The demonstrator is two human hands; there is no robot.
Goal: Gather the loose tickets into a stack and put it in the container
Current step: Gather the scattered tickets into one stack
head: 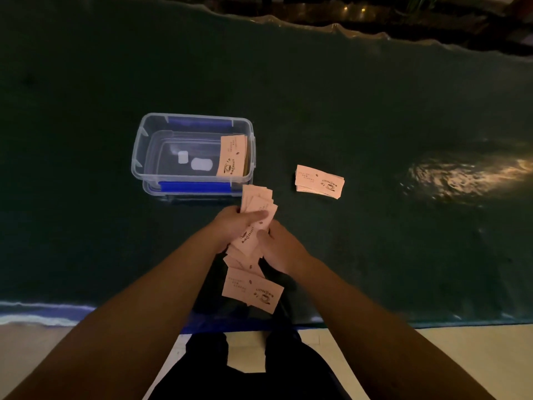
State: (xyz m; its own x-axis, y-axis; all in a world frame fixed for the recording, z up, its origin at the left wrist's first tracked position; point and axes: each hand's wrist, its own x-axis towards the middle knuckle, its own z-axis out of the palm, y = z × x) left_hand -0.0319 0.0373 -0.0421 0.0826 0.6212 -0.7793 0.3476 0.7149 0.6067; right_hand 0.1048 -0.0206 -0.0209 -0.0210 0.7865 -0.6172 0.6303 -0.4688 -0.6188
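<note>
Dark green table cover (317, 111) fills most of the view, rippled at the far edge, glare patch at right. Clear plastic container (193, 157) with blue clips sits left of centre, open, one bundle of tickets (232, 155) already standing against its right inner wall; two pale patches on its floor, can't tell what they are. A second neat pile (319, 181) lies on the cover, right of the container and well apart from it. Person stands at the near edge, both forearms reaching in. Left hand (235, 222) is closed around a messy fan of tickets (256, 203), thumb across the top; right hand (278, 245) pinches the lower part of the same fan from the side. Several loose tickets (252, 288) spill below the hands, overlapping, looks like resting on the cover near the edge. Judged progress: partway, one bundle in, held bunch not yet squared, spilled ones and the right pile left to collect.
</note>
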